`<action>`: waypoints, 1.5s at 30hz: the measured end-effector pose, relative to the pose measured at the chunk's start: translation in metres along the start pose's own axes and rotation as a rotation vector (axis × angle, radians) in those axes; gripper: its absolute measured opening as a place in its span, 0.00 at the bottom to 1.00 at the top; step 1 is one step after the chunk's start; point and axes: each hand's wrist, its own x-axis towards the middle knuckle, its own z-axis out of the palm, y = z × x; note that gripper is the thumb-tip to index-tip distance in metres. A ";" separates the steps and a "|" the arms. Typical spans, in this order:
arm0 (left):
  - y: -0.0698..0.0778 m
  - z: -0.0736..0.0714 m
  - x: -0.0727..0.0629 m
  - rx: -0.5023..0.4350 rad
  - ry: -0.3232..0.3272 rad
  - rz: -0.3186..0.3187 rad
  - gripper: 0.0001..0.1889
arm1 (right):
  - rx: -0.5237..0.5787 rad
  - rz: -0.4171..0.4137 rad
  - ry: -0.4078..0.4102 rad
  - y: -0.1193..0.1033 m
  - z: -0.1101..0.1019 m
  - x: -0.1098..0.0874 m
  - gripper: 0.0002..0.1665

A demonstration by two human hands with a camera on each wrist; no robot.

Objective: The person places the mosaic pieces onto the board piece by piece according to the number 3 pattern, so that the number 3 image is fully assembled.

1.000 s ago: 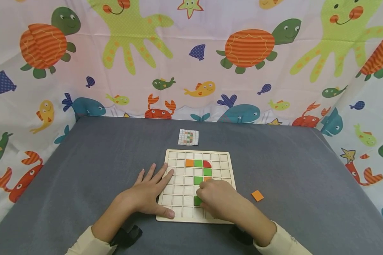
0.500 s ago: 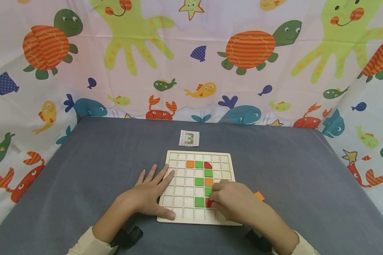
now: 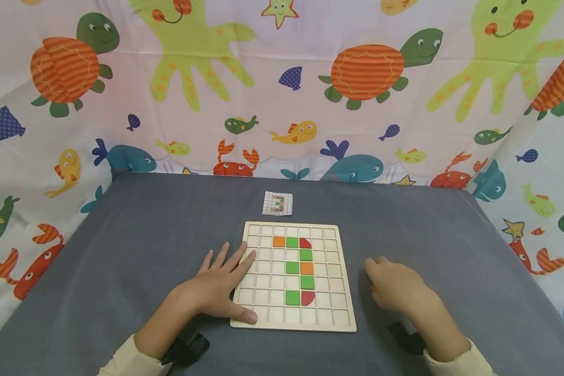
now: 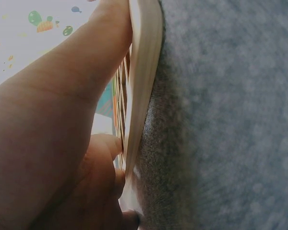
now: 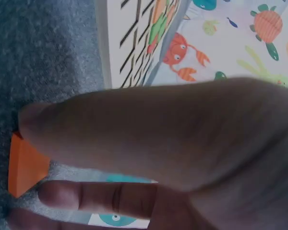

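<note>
My left hand [image 3: 218,287] lies with fingers spread on the left edge of a wooden grid board [image 3: 269,313], its thumb at the lower left corner. Seated in the board are several green square tiles [image 3: 292,297], two orange ones, including one orange tile [image 3: 279,241] near the top, and two red quarter-round tiles, one of them a red tile [image 3: 307,298] low down. Right of the board, my right hand [image 3: 397,284] is down at the cloth. In the right wrist view its thumb is on a loose orange square tile [image 5: 26,167], gripped by the fingertips; the index fingertip is hidden.
A small printed pattern card [image 3: 277,203] lies just beyond the board. Grey cloth [image 3: 178,224] covers the table, and a curtain with sea animals [image 3: 272,78] hangs behind and at the sides. A black wrist strap [image 3: 406,337] shows below the right hand.
The right hand has left the red quarter-round tile in the lower part of the board and moved right to the loose orange tile. The left hand stays on the board.
</note>
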 end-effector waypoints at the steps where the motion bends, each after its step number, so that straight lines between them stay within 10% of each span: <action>1: 0.000 0.000 0.000 -0.001 0.002 0.001 0.67 | -0.004 -0.009 0.008 0.000 0.000 0.000 0.15; 31: -0.003 0.003 0.000 -0.015 0.004 0.015 0.68 | -0.016 -0.188 0.238 -0.006 0.008 0.012 0.15; 45: -0.007 0.008 0.005 0.004 0.002 -0.011 0.70 | 0.070 -0.230 0.193 -0.023 0.003 0.016 0.12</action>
